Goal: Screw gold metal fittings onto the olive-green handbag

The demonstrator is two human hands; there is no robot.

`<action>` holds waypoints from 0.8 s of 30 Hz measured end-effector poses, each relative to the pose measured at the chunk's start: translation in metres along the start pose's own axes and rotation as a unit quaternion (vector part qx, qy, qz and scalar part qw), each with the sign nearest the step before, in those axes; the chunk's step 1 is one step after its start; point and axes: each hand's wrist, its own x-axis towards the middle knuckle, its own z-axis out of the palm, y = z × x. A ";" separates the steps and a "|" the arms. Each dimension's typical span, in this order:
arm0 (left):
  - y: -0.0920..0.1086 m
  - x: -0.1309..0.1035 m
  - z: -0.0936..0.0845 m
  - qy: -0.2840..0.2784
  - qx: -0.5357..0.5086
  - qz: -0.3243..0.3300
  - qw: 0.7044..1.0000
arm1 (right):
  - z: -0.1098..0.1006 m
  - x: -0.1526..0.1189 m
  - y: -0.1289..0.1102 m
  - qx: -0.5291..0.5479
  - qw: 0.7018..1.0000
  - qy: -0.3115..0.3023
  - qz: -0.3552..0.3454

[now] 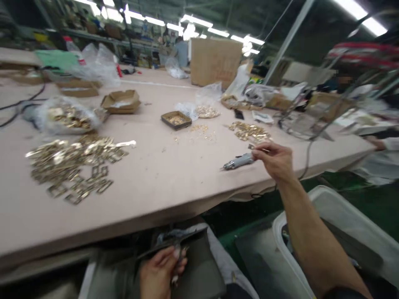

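- Dark grey, leather-like panel [202, 265] lies over the person's lap [226, 261]; the left hand [163, 265] pinches its edge, presumably to steady it. Small bits at those fingers are too blurred to name.
- White plastic bin [277, 224] stands to the right, partly hidden by the right forearm [305, 224], its contents mostly in shadow.
- Right hand [276, 160], out over the table [174, 174], has thumb and fingers closed on a small metallic piece [251, 146], a narrow grip suiting so little a thing.
- Silver-grey electric screwdriver [238, 162] lies just by this hand, bit pointing left, probably set there for easy reach. The thumb hides its rear end; I cannot tell whether they touch.
- Rectangular metal frames [99, 171] spread from a heap on the left, while gold-toned parts [249, 132] lie beyond the right hand; separate heaps likely make picking simpler.
- Cardboard tray [167, 123] holds golden bits mid-table, too tiny to identify.
- Far right, a co-worker's hand [375, 142] is at the table's edge, the sleeve [392, 144] cut off.
- Large carton [215, 62] stands behind, its print illegible.
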 end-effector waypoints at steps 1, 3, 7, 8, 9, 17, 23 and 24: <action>0.000 -0.003 0.000 -0.004 0.000 0.011 1.000 | 0.017 -0.021 -0.014 0.039 0.999 -0.035 -0.001; -0.001 -0.006 0.000 -0.014 -0.015 0.034 0.999 | 0.050 -0.067 -0.037 0.101 0.986 -0.129 0.035; -0.002 -0.011 -0.002 -0.026 -0.024 0.042 0.998 | 0.112 -0.156 -0.058 0.187 0.925 -0.282 0.171; -0.002 -0.013 -0.002 -0.027 -0.028 0.043 0.998 | 0.125 -0.174 -0.058 0.195 0.912 -0.308 0.187; -0.003 -0.016 -0.003 -0.026 -0.032 0.043 0.998 | 0.137 -0.188 -0.056 0.198 0.903 -0.329 0.194; -0.008 -0.019 -0.008 -0.037 -0.036 0.057 0.997 | 0.171 -0.215 -0.027 0.216 0.870 -0.361 0.256; -0.008 -0.018 -0.009 -0.047 -0.030 0.060 0.997 | 0.177 -0.220 -0.024 0.177 0.866 -0.370 0.286; -0.008 -0.019 -0.010 -0.050 -0.029 0.061 0.997 | 0.178 -0.221 -0.025 0.163 0.870 -0.374 0.277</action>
